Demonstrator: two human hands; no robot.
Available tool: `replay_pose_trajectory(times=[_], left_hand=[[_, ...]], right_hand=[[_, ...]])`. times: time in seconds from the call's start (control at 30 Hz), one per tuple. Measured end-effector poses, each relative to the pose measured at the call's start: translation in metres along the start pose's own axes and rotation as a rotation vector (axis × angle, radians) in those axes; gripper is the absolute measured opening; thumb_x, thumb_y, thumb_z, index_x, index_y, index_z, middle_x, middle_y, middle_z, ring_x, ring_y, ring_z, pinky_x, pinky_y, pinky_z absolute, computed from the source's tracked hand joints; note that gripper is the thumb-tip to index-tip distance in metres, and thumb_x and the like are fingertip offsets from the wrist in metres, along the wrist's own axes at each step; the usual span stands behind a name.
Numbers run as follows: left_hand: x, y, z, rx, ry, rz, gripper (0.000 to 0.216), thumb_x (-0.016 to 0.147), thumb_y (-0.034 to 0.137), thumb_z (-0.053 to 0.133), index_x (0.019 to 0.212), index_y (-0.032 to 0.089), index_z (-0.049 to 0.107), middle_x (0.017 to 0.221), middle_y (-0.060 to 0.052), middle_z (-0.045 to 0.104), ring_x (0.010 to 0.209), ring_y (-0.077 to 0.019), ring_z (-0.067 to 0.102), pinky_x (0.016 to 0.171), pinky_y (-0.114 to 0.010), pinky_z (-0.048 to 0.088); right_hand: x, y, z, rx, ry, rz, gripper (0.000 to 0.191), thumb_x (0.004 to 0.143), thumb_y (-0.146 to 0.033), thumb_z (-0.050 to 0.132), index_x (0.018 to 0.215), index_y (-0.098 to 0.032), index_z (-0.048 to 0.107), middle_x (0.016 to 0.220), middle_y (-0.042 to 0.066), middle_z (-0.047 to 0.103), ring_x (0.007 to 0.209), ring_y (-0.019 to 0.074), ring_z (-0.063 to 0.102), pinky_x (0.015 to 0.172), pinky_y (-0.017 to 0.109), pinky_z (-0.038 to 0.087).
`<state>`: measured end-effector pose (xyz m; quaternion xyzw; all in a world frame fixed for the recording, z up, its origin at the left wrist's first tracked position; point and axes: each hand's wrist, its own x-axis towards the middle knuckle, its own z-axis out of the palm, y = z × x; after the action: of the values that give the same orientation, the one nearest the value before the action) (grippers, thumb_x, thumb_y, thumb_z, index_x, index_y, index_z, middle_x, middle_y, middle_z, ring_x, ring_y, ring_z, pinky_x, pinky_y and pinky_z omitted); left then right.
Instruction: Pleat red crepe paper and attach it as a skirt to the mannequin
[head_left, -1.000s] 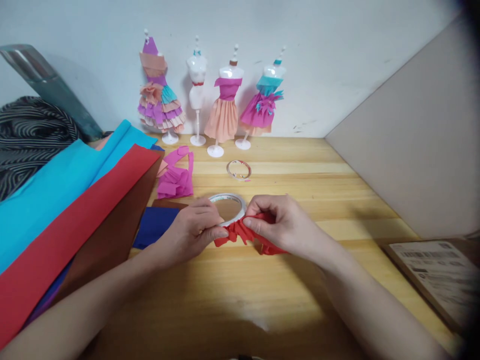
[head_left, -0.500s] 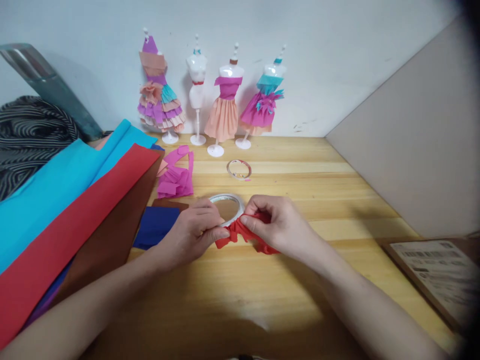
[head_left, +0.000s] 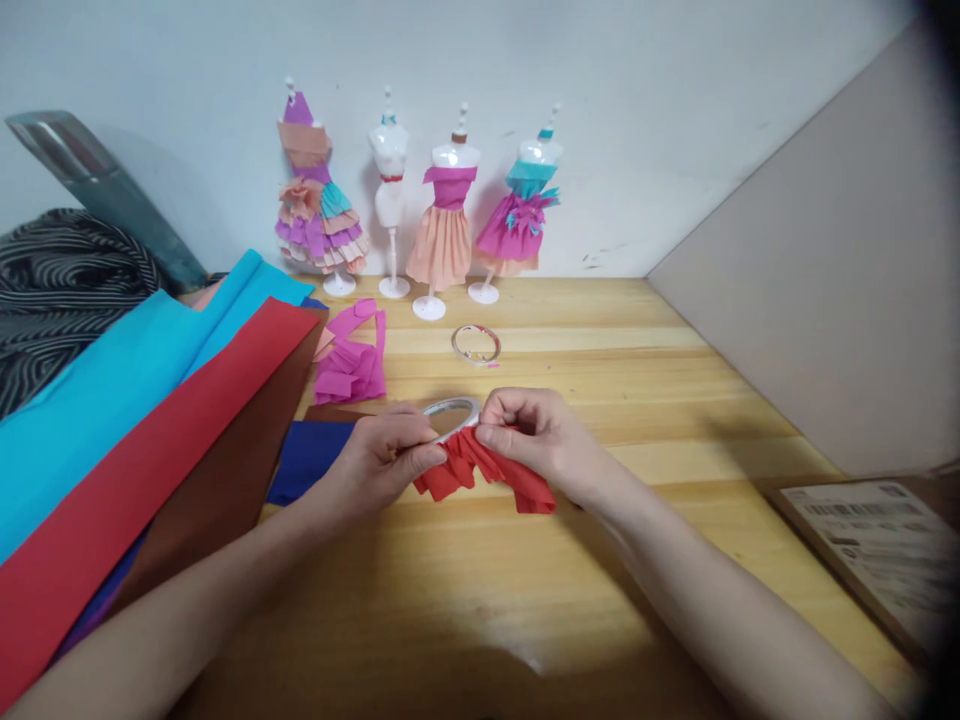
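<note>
A pleated piece of red crepe paper (head_left: 480,473) hangs between my two hands just above the wooden table (head_left: 525,590). My left hand (head_left: 382,460) pinches its left end with thumb and forefinger. My right hand (head_left: 536,440) pinches the top edge of the pleats, fingers curled. A white roll of tape (head_left: 450,412) sits right behind both hands, partly hidden by them.
Sheets of cyan (head_left: 112,380), red (head_left: 150,450), brown (head_left: 225,480) and blue paper (head_left: 311,450) lie at the left. A folded pink paper piece (head_left: 351,358) and a thin tape ring (head_left: 476,344) lie further back. Several dress mannequins (head_left: 442,220) line the wall. A cardboard box (head_left: 877,550) sits right.
Both hands lifted the red pleated paper slightly and spread it, so more pleats hang down. The view tilted a little; the tape roll looks flatter.
</note>
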<state>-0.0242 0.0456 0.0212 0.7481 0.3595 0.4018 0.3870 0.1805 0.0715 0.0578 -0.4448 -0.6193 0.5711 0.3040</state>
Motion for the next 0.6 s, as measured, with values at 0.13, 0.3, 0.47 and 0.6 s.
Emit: replay_pose_trajectory(times=[0.13, 0.3, 0.47, 0.6], left_hand=[[-0.0001, -0.0003, 0.0002, 0.000, 0.006, 0.025, 0.045, 0.096, 0.042, 0.051, 0.062, 0.014, 0.061, 0.059, -0.002, 0.052, 0.063, -0.0142, 0.049, 0.059, -0.026, 0.037], [0.0005, -0.0017, -0.0002, 0.005, -0.010, 0.034, 0.048, 0.096, 0.042, 0.051, 0.058, 0.014, 0.057, 0.058, -0.001, 0.050, 0.063, -0.0137, 0.048, 0.060, -0.026, 0.037], [0.0005, -0.0032, -0.0006, 0.010, -0.022, 0.028, 0.044, 0.096, 0.039, 0.053, 0.061, 0.014, 0.060, 0.058, -0.001, 0.051, 0.064, -0.0137, 0.048, 0.061, -0.026, 0.036], [-0.0004, -0.0038, 0.0002, 0.003, -0.029, 0.017, 0.045, 0.096, 0.042, 0.052, 0.063, 0.014, 0.062, 0.061, -0.003, 0.055, 0.066, -0.0144, 0.050, 0.062, -0.027, 0.037]], right_hand=[[-0.0005, -0.0017, -0.0009, 0.005, -0.021, 0.025, 0.026, 0.068, -0.036, 0.068, 0.060, -0.019, 0.050, 0.053, -0.004, 0.050, 0.048, 0.0083, 0.044, 0.047, 0.023, 0.034], [-0.0004, -0.0010, -0.0020, -0.067, -0.008, -0.007, 0.025, 0.068, -0.037, 0.066, 0.060, -0.019, 0.051, 0.054, -0.004, 0.049, 0.048, 0.0082, 0.042, 0.046, 0.023, 0.034], [-0.0047, -0.0003, -0.0020, -0.288, 0.073, -0.090, 0.021, 0.073, -0.034, 0.060, 0.061, -0.019, 0.051, 0.053, -0.001, 0.051, 0.048, 0.0105, 0.044, 0.044, 0.023, 0.035], [-0.0063, -0.0014, -0.0020, -0.326, 0.076, -0.117, 0.022, 0.074, -0.033, 0.058, 0.059, -0.019, 0.050, 0.052, -0.001, 0.050, 0.047, 0.0098, 0.043, 0.043, 0.023, 0.035]])
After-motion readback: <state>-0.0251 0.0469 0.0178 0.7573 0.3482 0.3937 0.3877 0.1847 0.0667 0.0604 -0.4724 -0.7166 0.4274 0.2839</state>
